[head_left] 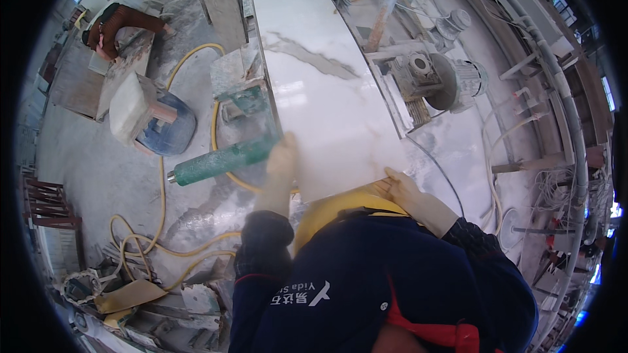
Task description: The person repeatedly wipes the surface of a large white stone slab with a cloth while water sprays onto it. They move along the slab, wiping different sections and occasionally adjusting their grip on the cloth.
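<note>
A long, glossy white slab (320, 117) with grey-brown veining lies ahead of me, its near end close to my yellow apron (340, 212). My left hand (282, 163), in a pale glove and slightly blurred, grips the slab's left edge near its front corner. At the right front corner, my gloved right hand (400, 188) is closed over the near edge, with some fingers hidden. Just left of my left hand, a green roller (222, 162) sticks out sideways from beneath the slab's side.
A dusty motor with gearbox (454, 82) stands right of the slab. On the left are a blue tub (169, 127), a yellow hose (162, 202) looping over the floor, and stone scraps (199, 297). Another person (121, 23) bends over boards at the far left.
</note>
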The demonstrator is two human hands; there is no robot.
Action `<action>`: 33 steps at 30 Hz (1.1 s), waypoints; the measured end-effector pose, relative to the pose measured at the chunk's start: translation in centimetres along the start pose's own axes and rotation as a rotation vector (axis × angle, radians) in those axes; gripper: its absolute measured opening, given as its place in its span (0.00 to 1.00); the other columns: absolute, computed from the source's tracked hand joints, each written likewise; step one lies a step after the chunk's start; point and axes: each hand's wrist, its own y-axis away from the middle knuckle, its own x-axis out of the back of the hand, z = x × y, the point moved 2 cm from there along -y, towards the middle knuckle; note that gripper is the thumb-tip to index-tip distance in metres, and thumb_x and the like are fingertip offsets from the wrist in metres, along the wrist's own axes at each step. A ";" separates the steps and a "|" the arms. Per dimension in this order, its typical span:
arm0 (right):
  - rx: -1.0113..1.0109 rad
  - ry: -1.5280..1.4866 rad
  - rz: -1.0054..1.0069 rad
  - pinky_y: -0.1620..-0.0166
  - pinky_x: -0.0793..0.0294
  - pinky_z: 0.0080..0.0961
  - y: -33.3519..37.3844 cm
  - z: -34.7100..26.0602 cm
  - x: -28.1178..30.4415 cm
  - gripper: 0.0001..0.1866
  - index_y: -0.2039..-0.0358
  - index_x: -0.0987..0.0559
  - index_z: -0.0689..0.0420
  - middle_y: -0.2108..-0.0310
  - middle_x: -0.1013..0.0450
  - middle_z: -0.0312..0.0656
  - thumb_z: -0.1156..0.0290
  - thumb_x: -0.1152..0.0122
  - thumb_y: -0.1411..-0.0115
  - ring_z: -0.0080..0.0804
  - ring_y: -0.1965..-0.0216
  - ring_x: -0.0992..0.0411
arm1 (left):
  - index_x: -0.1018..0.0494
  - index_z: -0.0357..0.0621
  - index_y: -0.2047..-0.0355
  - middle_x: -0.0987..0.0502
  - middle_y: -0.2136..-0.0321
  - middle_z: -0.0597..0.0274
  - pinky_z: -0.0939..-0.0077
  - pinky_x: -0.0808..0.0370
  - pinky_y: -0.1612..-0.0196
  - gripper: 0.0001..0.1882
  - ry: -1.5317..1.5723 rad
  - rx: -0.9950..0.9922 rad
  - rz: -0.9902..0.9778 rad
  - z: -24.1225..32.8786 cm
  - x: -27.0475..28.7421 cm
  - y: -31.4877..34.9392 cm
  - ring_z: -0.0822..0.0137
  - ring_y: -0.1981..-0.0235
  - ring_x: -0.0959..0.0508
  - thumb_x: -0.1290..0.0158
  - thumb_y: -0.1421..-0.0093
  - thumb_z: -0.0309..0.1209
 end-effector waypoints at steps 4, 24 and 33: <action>-0.119 -0.224 0.036 0.35 0.31 0.48 0.6 -0.9 -1.5 0.24 0.37 0.36 0.66 0.41 0.31 0.58 0.63 0.50 0.25 0.52 0.37 0.33 | 0.19 0.32 0.57 0.15 0.65 0.46 0.63 0.19 0.58 0.34 0.216 0.126 -0.155 -3.2 2.0 -1.8 0.55 0.66 0.14 0.56 0.29 0.56; -0.228 -0.412 0.068 0.28 0.40 0.52 1.8 -3.6 -3.9 0.21 0.37 0.37 0.69 0.33 0.36 0.59 0.70 0.55 0.24 0.55 0.29 0.40 | 0.24 0.29 0.49 0.23 0.68 0.59 0.74 0.29 0.69 0.33 1.267 0.447 0.074 -30.2 -6.2 22.9 0.68 0.71 0.25 0.54 0.26 0.54; -0.266 -0.436 -0.061 0.29 0.36 0.52 -0.2 -3.2 -1.5 0.20 0.39 0.37 0.74 0.33 0.37 0.63 0.75 0.54 0.27 0.59 0.30 0.40 | 0.24 0.28 0.53 0.37 0.79 0.69 0.80 0.45 0.78 0.30 1.345 0.504 0.481 -29.2 -8.2 32.1 0.76 0.80 0.40 0.55 0.24 0.50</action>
